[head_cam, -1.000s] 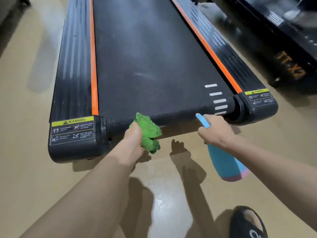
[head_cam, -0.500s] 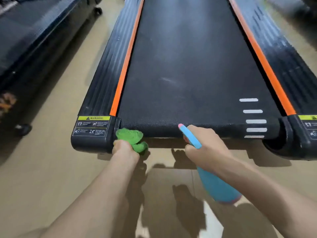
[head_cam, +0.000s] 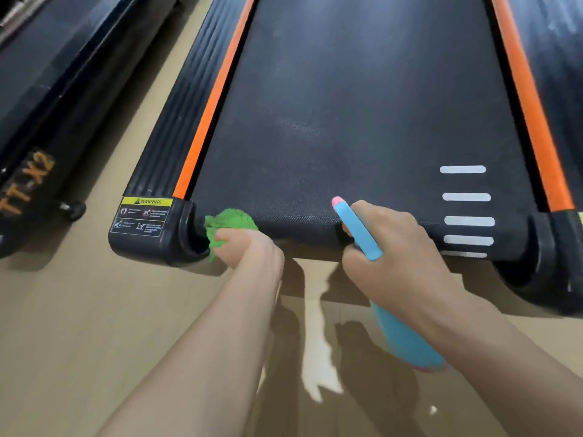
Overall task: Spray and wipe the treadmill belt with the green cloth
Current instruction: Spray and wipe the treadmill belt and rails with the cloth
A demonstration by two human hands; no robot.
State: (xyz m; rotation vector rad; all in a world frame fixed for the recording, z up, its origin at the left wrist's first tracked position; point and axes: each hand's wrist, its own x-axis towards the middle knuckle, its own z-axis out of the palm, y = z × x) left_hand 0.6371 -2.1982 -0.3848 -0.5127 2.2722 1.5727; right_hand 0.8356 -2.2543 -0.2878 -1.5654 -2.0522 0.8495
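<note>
2 bare hands work at the near end of 1 treadmill. The left hand (head_cam: 249, 249) has its fingers curled round 1 green cloth (head_cam: 228, 223), a fuzzy, crumpled wad pressed against the near-left corner of the belt (head_cam: 362, 121), just beside the black end cap (head_cam: 148, 231). The right hand (head_cam: 394, 263) grips 1 spray bottle (head_cam: 407, 339): smooth blue plastic, its body hanging below the wrist over the floor (head_cam: 79, 326), its long blue trigger (head_cam: 356, 230) with a pink tip sticking up between the fingers and ending at the belt's near edge.

The belt is matte black with a fine woven grain, flat and wide, curving down over the rear roller. 5 white bars (head_cam: 467, 209) with rounded ends are stacked near its right side, the lowest partly wrapped over the edge. 2 glossy orange strips run along the belt, 1 at the left (head_cam: 214, 99) and 1 at the right (head_cam: 523, 99). Outside the left strip lies a black ribbed side rail (head_cam: 186, 89). The left end cap carries 1 warning label (head_cam: 142, 216), yellow on top, with small pictograms too blurred to read. A 2nd rounded cap (head_cam: 555, 257) closes the right corner.

The floor is smooth, beige and slightly shiny, with arm shadows on it. 1 more black machine (head_cam: 38, 99) stands at the left, marked with orange letters.
</note>
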